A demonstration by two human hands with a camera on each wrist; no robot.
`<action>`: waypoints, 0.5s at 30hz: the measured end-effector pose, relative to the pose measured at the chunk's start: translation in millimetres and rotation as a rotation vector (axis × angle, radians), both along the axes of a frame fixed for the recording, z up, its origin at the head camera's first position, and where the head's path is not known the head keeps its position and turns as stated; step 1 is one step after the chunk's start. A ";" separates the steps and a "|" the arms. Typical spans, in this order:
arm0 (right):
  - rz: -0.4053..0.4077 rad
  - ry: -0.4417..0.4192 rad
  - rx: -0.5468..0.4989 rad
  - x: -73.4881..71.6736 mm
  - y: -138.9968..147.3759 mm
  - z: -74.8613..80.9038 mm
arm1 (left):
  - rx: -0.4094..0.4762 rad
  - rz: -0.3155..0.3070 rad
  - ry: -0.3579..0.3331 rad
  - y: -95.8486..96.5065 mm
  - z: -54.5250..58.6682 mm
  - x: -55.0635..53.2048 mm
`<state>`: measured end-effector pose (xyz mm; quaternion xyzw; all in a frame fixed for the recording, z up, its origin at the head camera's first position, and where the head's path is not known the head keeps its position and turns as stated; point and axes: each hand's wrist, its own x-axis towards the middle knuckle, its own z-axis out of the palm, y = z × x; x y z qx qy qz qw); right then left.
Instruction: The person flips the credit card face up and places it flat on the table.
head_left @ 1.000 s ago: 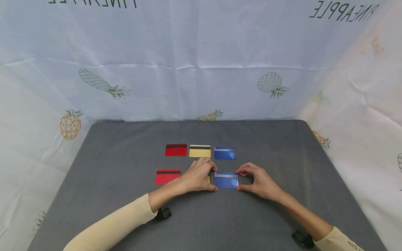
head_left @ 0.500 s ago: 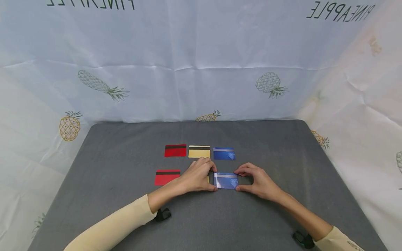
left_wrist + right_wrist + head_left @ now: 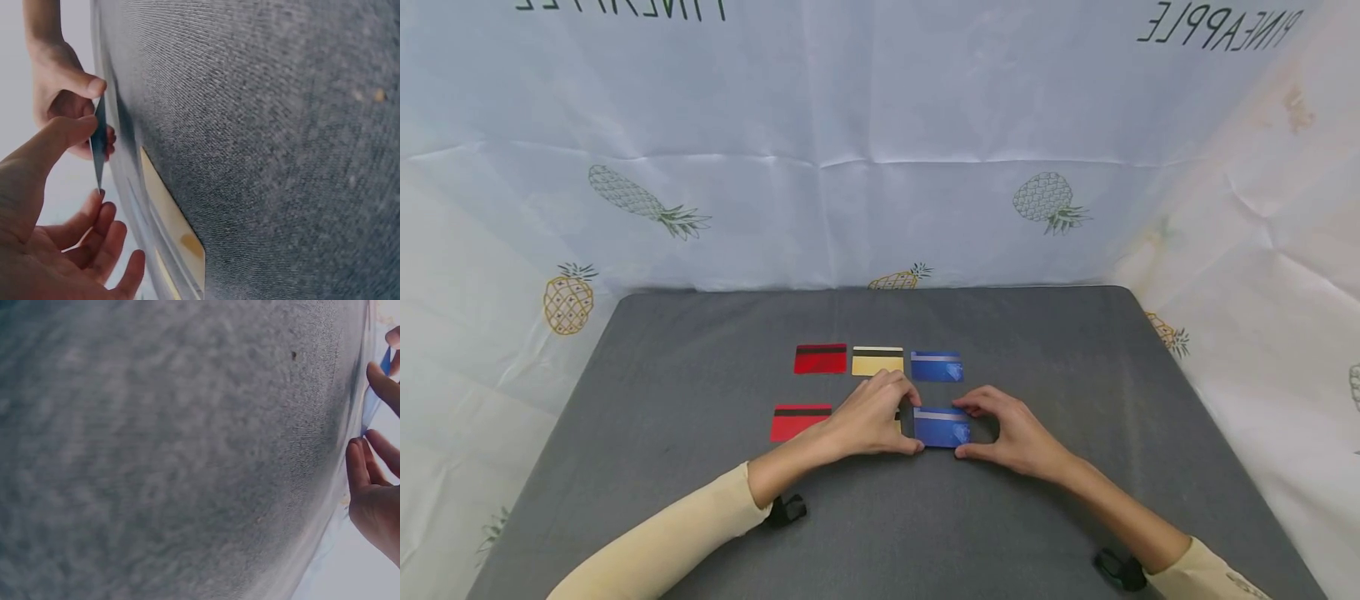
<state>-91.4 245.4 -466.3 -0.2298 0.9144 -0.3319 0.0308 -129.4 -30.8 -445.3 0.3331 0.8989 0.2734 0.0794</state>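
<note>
A blue card (image 3: 942, 427) with a pale stripe is held by its short sides between my two hands, just off the table. My left hand (image 3: 871, 421) pinches its left side between thumb and fingertips. On the right side, my right hand (image 3: 1018, 433) grips the card the same way. In the left wrist view the card (image 3: 99, 150) appears nearly edge-on, apart from the cloth. A yellow card (image 3: 172, 215) lies below, mostly hidden by my left hand in the head view. Left of it is a red card (image 3: 797, 422) with a dark stripe.
Farther back lie a red card (image 3: 820, 359), a yellow card (image 3: 877, 361) and a blue card (image 3: 937, 367) in a row on the grey table (image 3: 737, 325). A pineapple-print curtain (image 3: 865, 208) stands behind and at both sides.
The blue card has risen slightly from the table and its sheen has changed. My right hand has shifted a little left, while the other cards stay put.
</note>
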 end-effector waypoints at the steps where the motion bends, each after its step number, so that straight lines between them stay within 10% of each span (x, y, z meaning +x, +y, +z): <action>1: 0.000 0.006 0.000 0.0 -0.4 0.2 | 0.002 -0.001 0.000 0.0 0.7 0.1; 15: -0.002 0.051 0.009 1.2 -0.9 10.0 | 0.069 -0.013 -0.031 -4.8 6.6 1.6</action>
